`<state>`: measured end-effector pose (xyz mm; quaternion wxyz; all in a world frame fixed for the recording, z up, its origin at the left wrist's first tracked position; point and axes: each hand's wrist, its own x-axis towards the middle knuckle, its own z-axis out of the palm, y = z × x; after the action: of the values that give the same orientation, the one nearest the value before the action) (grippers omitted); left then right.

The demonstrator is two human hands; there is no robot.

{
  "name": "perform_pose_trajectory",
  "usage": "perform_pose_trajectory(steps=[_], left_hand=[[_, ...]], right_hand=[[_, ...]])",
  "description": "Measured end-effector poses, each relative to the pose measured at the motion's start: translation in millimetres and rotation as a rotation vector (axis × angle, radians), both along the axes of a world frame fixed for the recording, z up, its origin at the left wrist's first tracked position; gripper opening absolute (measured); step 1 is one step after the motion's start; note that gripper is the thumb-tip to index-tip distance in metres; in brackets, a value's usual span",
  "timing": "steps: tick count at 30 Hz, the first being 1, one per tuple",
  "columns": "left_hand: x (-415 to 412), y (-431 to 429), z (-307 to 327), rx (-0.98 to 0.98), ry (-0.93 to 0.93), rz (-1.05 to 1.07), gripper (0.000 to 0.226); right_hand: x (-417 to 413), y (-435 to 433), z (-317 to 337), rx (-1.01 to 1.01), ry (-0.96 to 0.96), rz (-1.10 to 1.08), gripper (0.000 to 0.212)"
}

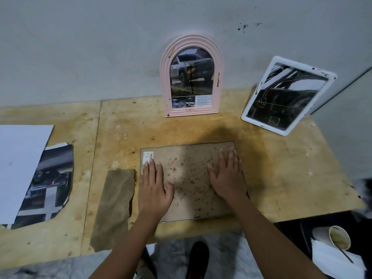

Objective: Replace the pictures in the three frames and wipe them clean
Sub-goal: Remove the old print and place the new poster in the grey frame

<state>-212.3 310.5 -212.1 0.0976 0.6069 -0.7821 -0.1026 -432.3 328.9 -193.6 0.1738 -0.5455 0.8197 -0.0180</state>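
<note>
A rectangular frame lies face down on the plywood table, its stained brown backing board (pixel 189 174) up. My left hand (pixel 154 188) rests flat on the board's left side, fingers spread, below a small barcode sticker (pixel 148 157). My right hand (pixel 227 176) lies flat on the right side. Against the wall stand a pink arched frame (pixel 191 77) with a car picture and a white rectangular frame (pixel 287 95), tilted, with a dark picture. A brown cloth (pixel 113 206) lies left of the board.
At the far left lie a white sheet (pixel 18 166) and, partly under it, cut car pictures (pixel 52 182). The table edge (pixel 201 230) runs just below the board. Lower right, off the table, a paper cup (pixel 340 237) sits on white paper. A shoe (pixel 198 258) shows on the floor.
</note>
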Motion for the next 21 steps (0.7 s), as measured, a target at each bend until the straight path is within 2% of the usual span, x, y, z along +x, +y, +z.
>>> perform_pose_trajectory(steps=[6, 9, 11, 13, 15, 18, 21], left_hand=[[1, -1, -3, 0.046, -0.039, -0.004, 0.063], [3, -1, 0, 0.024, 0.0, -0.012, 0.063], [6, -4, 9, 0.03, 0.067, 0.077, 0.059], [11, -11, 20, 0.074, 0.213, 0.282, 0.049], [14, -20, 30, 0.118, 0.346, 0.389, 0.04], [18, -38, 32, 0.228, 0.446, 0.417, 0.02], [18, -52, 34, 0.391, 0.529, 0.567, 0.014]], right_hand=[[-2, -2, -2, 0.068, 0.001, 0.016, 0.071], [-8, -3, 5, 0.036, -0.145, 0.001, 0.072], [-15, 0, 11, -0.106, -0.264, -0.149, 0.068], [-21, 4, 18, -0.214, -0.304, -0.363, 0.064], [-26, 4, 23, -0.179, -0.385, -0.503, 0.061], [-27, -1, 22, -0.083, -0.436, -0.553, 0.061], [-24, -1, 23, -0.08, -0.485, -0.621, 0.059]])
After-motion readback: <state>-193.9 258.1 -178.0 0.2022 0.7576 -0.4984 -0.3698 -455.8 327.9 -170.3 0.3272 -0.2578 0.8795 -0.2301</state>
